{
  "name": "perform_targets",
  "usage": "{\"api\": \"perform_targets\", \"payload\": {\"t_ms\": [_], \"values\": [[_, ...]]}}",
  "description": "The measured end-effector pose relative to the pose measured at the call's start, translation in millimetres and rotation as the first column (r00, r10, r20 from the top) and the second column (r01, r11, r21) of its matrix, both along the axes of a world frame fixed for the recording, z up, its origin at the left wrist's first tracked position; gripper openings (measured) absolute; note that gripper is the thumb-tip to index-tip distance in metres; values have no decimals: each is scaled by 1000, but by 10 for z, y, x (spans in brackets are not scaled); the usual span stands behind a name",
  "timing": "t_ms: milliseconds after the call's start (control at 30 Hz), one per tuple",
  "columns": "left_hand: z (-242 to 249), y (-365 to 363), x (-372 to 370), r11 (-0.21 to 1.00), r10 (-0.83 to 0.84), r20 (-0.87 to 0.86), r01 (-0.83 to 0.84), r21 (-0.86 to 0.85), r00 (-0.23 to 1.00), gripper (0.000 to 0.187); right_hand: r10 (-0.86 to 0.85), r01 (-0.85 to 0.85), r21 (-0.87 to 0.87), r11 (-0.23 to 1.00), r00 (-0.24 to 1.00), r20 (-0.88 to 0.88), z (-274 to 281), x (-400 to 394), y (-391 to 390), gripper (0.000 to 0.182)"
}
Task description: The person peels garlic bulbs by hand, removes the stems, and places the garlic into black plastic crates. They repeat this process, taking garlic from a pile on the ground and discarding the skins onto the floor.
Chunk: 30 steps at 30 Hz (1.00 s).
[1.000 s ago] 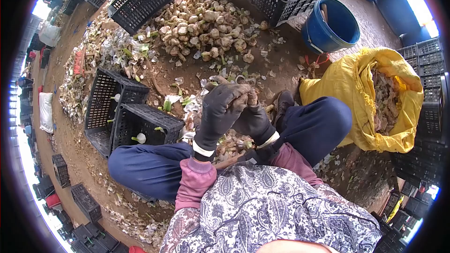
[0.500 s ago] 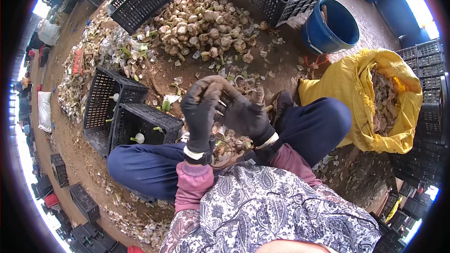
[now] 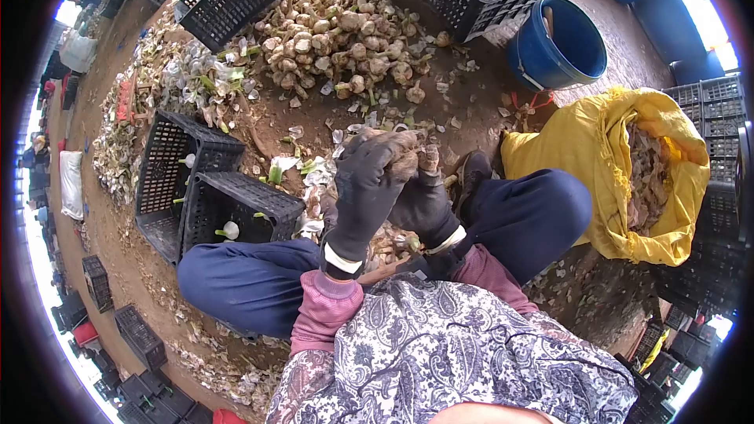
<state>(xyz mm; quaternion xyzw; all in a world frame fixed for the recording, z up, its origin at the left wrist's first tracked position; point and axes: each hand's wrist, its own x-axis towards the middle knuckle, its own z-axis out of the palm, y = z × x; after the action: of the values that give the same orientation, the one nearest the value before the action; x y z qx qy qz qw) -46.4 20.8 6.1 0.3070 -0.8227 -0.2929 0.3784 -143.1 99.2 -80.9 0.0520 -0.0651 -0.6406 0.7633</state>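
Note:
My left hand, in a dark glove with soil-stained fingers, is curled closed in front of my lap. Pressed against it from the side is my right hand, gloved too, with its fingers bent and one soiled fingertip pointing up. Whatever lies between the fingers is hidden by the gloves. Below the hands, between my legs, lie garlic skins and trimmings. Beyond them is a heap of garlic bulbs with roots and stalks on. A peeled white garlic bulb lies in a black crate on the left.
A yellow sack of skins stands at the right, below a blue bucket. Another black crate adjoins the first. More crates lie behind. Peelings cover the ground at the left.
My left hand has moved right and closed in against my right hand; the gap between them is gone. My right hand's fingers have bent inward. The view has shifted slightly.

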Motion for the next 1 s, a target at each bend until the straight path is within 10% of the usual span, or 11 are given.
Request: {"api": "perform_targets", "payload": {"t_ms": [400, 800, 1000], "values": [[44, 79, -106, 908, -61, -251, 158, 388, 966, 19, -42, 42, -12, 999, 998, -52, 186, -33, -7, 73], [-123, -31, 25, 734, -76, -154, 160, 660, 985, 11, -91, 72, -59, 996, 899, -428, 245, -72, 4, 85], [-344, -601, 194, 829, 351, -420, -69, 554, 837, 23, -185, 423, 182, 888, 688, -701, -155, -90, -6, 60]]}}
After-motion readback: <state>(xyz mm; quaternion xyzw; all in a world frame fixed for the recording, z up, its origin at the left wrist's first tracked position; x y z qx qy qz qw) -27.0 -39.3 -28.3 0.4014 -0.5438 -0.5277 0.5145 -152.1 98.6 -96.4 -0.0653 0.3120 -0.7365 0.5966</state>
